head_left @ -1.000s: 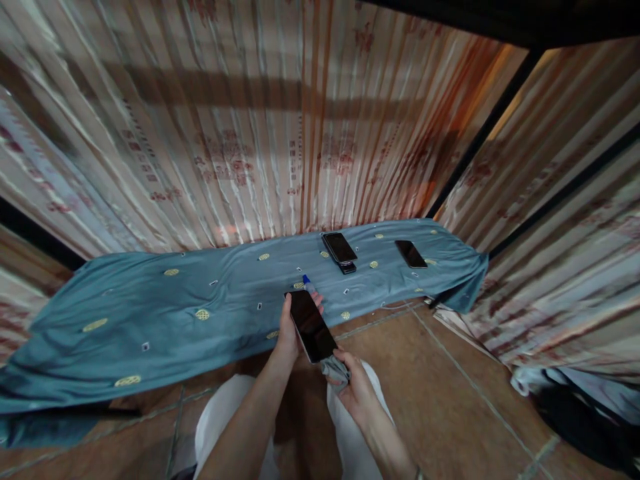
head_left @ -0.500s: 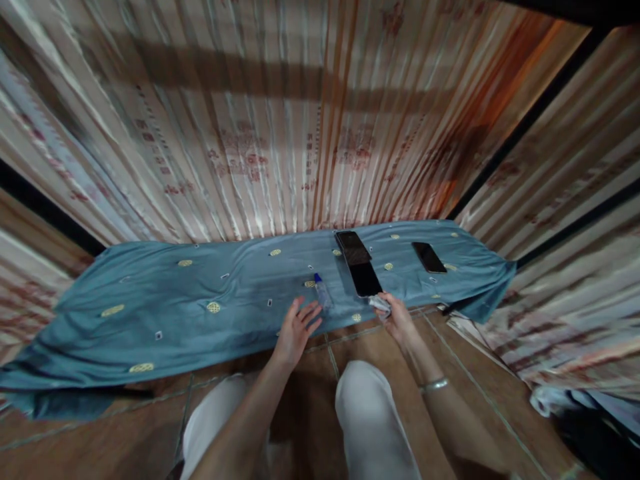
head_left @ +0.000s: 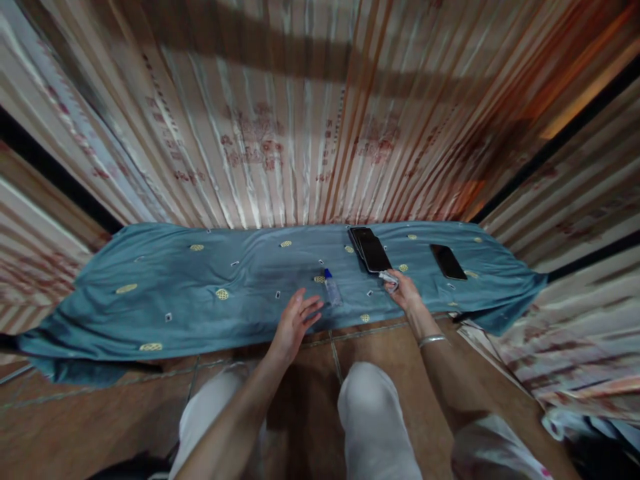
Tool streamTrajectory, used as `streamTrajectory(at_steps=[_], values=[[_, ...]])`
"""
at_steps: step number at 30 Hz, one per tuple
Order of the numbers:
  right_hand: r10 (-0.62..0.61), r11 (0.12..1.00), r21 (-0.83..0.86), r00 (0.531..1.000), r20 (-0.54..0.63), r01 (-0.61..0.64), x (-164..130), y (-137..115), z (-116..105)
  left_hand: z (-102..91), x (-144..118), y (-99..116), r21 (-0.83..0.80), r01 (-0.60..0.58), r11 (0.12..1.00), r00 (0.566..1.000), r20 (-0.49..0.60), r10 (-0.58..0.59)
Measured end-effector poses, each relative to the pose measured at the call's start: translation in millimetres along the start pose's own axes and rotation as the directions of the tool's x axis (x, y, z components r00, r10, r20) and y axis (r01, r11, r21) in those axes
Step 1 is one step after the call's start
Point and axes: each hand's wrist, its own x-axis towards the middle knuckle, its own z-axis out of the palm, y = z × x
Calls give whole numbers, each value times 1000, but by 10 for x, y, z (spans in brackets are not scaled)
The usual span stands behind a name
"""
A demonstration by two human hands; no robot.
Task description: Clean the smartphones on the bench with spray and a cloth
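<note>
My right hand [head_left: 404, 292] is closed on a crumpled white cloth [head_left: 389, 278], possibly a tissue. Its fingertips are at the near edge of a black phone [head_left: 374, 253], which lies over at least one other dark phone [head_left: 356, 241]; whether the fingers also grip it I cannot tell. With fingers spread, my left hand [head_left: 296, 327] hovers empty by the front edge of the blue cloth cover [head_left: 260, 267]. Just right of it, a small clear bottle [head_left: 333, 292] with a blue cap lies on the cover. Another black phone [head_left: 449, 261] rests alone farther right.
A patterned, pleated curtain [head_left: 280, 133] hangs behind the long covered surface. Dark bars [head_left: 55, 170] run along both sides. My knees [head_left: 373, 400] are in front, above a brown tiled floor [head_left: 305, 413]. Dark and white items [head_left: 595, 433] lie at the lower right.
The black phone at my right hand has slid away from me onto the stacked phone, and the right hand has moved forward with it. My left hand stays open. The view has shifted slightly.
</note>
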Motion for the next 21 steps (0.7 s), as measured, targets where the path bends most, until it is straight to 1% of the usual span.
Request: streamTrajectory(at_steps=[3,6,9,13,17,21], values=[[8,1000,5,1000,-4,-8,60,0,1,-4,-18,6,15,-2,1000,1000,19,2],[17,1000,6,999,-33,-17,135,4,8,-8,-31,16,42,-14,999,999,47,12],[33,999,6,996,-85,-33,228,12,30,-8,-42,27,63,-24,998,998,59,20],[46,999,17,982,-183,-43,350,23,86,-7,-57,29,79,-27,996,996,84,20],[25,999,28,964,-264,-19,410,38,152,-6,-68,30,95,-32,995,995,97,22],[-9,1000,17,959,-285,15,417,69,210,-9,-69,33,104,-35,994,994,102,25]])
